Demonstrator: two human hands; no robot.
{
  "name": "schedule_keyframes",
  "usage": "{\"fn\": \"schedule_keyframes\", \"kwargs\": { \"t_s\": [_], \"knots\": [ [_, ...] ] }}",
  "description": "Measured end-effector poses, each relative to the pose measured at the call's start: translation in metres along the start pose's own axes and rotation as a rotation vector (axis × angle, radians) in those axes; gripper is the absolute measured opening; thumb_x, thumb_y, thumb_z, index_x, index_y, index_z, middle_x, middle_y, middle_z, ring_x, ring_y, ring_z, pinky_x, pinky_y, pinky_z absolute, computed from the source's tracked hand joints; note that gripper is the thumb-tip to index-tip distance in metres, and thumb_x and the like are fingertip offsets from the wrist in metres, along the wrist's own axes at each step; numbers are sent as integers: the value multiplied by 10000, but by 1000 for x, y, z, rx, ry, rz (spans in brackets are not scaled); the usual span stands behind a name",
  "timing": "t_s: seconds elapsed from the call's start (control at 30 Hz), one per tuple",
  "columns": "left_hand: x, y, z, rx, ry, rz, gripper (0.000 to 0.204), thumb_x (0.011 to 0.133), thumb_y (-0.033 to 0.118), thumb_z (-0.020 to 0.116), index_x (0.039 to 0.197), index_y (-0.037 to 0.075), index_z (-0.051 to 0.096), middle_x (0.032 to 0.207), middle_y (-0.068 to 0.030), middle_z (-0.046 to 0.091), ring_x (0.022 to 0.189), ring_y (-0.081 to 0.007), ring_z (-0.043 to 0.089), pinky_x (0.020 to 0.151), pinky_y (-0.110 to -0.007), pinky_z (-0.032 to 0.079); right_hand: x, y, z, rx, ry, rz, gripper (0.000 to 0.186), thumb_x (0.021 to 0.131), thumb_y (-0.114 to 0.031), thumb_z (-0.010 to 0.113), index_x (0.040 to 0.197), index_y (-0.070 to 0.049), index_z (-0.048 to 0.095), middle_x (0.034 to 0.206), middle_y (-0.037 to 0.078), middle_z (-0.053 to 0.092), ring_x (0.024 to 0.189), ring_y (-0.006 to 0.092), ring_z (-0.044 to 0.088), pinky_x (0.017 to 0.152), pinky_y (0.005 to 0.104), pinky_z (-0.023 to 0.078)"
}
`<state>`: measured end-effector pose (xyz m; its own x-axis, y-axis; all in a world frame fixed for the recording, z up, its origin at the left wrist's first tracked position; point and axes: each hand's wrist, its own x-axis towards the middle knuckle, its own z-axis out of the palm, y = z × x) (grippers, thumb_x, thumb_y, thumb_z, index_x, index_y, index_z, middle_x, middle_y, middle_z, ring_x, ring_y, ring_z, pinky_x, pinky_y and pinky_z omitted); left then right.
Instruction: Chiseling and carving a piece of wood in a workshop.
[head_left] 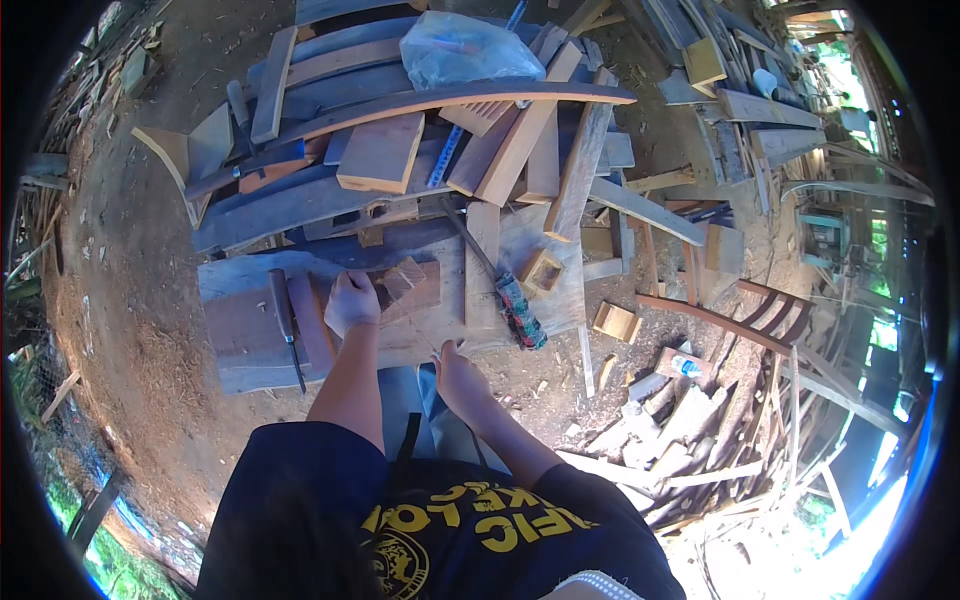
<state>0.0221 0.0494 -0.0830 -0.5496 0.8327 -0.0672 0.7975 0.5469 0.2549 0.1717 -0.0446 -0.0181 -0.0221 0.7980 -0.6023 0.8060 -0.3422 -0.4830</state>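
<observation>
My left hand (353,303) is closed like a fist over the bench board (400,343). Its fingers are at the left side of a small wood block (404,279), which lies across a reddish-brown board (428,285). Whatever is inside that fist is hidden. At the front edge of the bench, my right hand (463,384) is closed in a pinch. A thin line runs from its fingertips toward the block, too fine to name. Left of my left hand lies a chisel-like tool (283,305) with a dark handle and slim blade, beside a narrow brown wood strip (311,322).
A long tool with a patterned cloth-wrapped handle (520,313) and a hollowed wood block (541,272) lie to the right. Behind are stacked planks, a curved wood strip (400,103), a thick block (381,153) and a plastic bag (470,50). A chair-like frame (715,318) stands right.
</observation>
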Motion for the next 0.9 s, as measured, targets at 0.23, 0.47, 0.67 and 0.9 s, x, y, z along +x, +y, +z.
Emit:
{"fn": "schedule_keyframes", "kwargs": {
  "t_s": [0.23, 0.47, 0.67, 0.9],
  "knots": [
    [1, -2, 2, -1, -34, -19, 336, 898, 338, 431, 791, 92, 633, 799, -130, 691, 680, -369, 668, 596, -492, 541, 30, -24, 6, 48, 153, -144, 218, 944, -233, 512, 1003, -35, 445, 706, 249, 641, 726, 442, 660, 609, 537, 533],
    [3, 1, -5, -31, -85, -22, 347, 896, 337, 425, 783, 87, 638, 809, -140, 692, 693, -383, 666, 614, -512, 538, -20, 3, 4, 83, 86, 65, 235, 968, -257, 474, 996, -25, 443, 708, 292, 622, 692, 473, 633, 599, 578, 500],
    [2, 2, -1, -46, -61, -108, 352, 882, 355, 444, 766, 87, 641, 810, -144, 693, 697, -383, 667, 622, -522, 537, 40, -16, 21, 122, 103, 17, 276, 979, -262, 464, 1009, 12, 438, 696, 298, 609, 688, 483, 622, 607, 583, 484],
    [3, 5, -1, -81, -39, -113, 317, 858, 347, 479, 756, 98, 646, 804, -141, 696, 697, -375, 671, 625, -519, 538, -29, 23, 25, 169, 90, -126, 204, 977, -188, 463, 1017, 9, 427, 724, 300, 607, 724, 486, 617, 597, 559, 479]
  ]
}}
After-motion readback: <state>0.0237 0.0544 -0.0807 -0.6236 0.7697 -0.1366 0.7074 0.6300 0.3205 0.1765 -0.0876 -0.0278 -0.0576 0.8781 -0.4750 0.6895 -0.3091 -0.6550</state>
